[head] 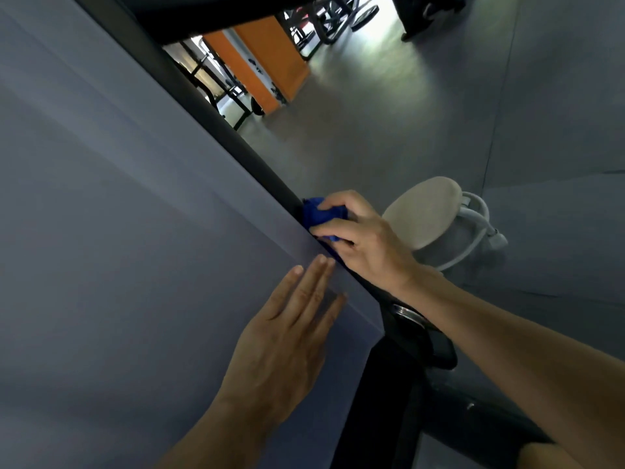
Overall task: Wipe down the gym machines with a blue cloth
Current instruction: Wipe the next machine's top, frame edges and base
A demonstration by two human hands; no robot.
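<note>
A bunched blue cloth (316, 214) sits against the black frame bar (216, 115) of a gym machine, where the bar meets a large grey panel (118, 231). My right hand (362, 235) grips the cloth, fingers curled round it, and holds it on the bar. My left hand (291, 330) lies flat on the grey panel just below the cloth, fingers straight and together. The part of the cloth under my right fingers is hidden.
A round beige stool seat (422, 211) on a white tube frame (480, 218) stands on the grey floor to the right. An orange padded bench (263, 62) and dark machine frames (331, 22) are farther back. A black machine base (399, 384) lies under my right forearm.
</note>
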